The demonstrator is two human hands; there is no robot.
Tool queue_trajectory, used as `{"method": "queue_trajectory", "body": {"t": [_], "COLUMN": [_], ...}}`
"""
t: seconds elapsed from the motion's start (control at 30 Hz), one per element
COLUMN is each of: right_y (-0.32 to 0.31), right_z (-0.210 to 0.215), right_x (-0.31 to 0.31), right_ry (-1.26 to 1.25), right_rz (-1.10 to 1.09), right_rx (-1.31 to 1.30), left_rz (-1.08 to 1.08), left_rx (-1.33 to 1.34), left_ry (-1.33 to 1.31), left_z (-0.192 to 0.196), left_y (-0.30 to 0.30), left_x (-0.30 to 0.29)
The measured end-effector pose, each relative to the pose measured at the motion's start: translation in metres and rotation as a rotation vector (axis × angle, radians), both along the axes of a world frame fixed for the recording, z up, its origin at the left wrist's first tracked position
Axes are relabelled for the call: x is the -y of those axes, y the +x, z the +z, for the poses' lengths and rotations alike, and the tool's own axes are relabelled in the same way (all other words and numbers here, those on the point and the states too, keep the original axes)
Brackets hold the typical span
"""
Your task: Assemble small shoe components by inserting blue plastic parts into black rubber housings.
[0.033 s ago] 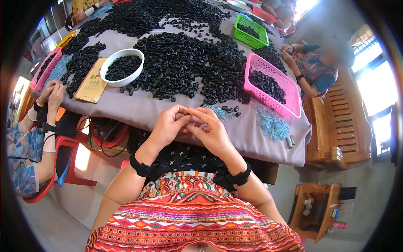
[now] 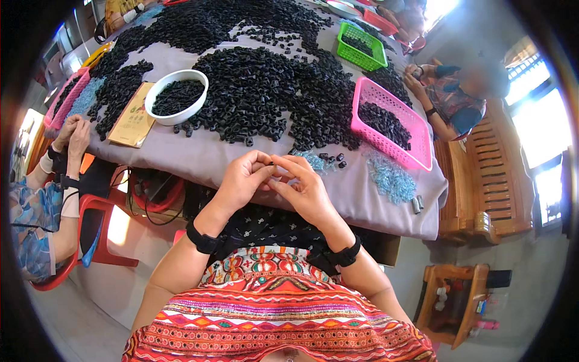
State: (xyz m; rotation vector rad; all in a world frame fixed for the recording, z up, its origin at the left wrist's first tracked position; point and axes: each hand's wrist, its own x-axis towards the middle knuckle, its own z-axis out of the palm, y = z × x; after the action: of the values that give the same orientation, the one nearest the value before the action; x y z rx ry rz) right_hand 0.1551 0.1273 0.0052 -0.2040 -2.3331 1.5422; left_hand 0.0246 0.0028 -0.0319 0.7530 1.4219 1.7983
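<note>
Nearest, at 6 o'clock: lap in a woven skirt [image 2: 277, 326], orange-red with banded patterns, coarse textile look. Black wristbands on both forearms.

Left hand [image 2: 241, 181] and right hand [image 2: 304, 190] meet at frame centre, just off the near table edge. Fingertips of both pinched together on a small dark piece [image 2: 274, 172] (mostly hidden by the fingers, shape hard to read). Both grips closed on it, thumbs and forefingers touching across the part.

Table [image 2: 199, 157] beyond the hands, covered in smooth grey-mauve cloth draping over the edge. Just at 1 o'clock of the hands: a few loose black pieces and a small patch of pale blue bits [image 2: 313, 160]. A bigger pale blue pile [image 2: 389, 178], granular, at 3 o'clock.

Pink plastic basket [image 2: 416, 142] at 2 o'clock, rectangular, lattice walls, part-filled with black pieces. White round bowl [image 2: 177, 96] at 11 o'clock, glossy, also holding black pieces, beside a flat tan booklet [image 2: 134, 117].

Mid to far table: large heap of small black tubular parts [image 2: 271, 90], matte, short cylinders. Green lattice basket [image 2: 360, 47] at 1 o'clock far end.

Other people: one at 9 o'clock, hands [image 2: 75, 136] at the table edge; one at 2 o'clock, seated by a wooden slatted bench [image 2: 500, 181].
</note>
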Motion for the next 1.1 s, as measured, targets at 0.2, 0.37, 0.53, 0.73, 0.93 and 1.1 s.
{"method": "queue_trajectory", "body": {"t": [0.2,0.37,0.53,0.73,0.93,1.1], "right_y": [-0.002,-0.004,-0.002,-0.014,-0.028,-0.011], "right_z": [0.005,0.010,0.020,0.032,0.015,0.014], "right_x": [-0.010,-0.006,-0.015,-0.093,-0.109,-0.135], "right_ry": [-0.084,0.090,0.092,0.518,0.760,0.597], "right_rz": [0.008,0.036,0.019,-0.319,-0.251,-0.285], "right_rx": [-0.008,0.001,0.074,0.035,0.138,0.173], "left_rz": [-0.007,-0.030,-0.001,-0.012,-0.011,-0.020], "left_rx": [0.096,0.012,0.082,0.143,0.101,0.110], "left_ry": [0.049,0.059,0.078,0.062,0.050,0.048], "left_z": [0.006,-0.003,-0.001,0.002,0.002,0.001], "left_y": [-0.004,-0.006,-0.005,-0.006,-0.006,-0.006], "left_x": [0.000,-0.002,-0.002,0.001,0.002,0.001]}}
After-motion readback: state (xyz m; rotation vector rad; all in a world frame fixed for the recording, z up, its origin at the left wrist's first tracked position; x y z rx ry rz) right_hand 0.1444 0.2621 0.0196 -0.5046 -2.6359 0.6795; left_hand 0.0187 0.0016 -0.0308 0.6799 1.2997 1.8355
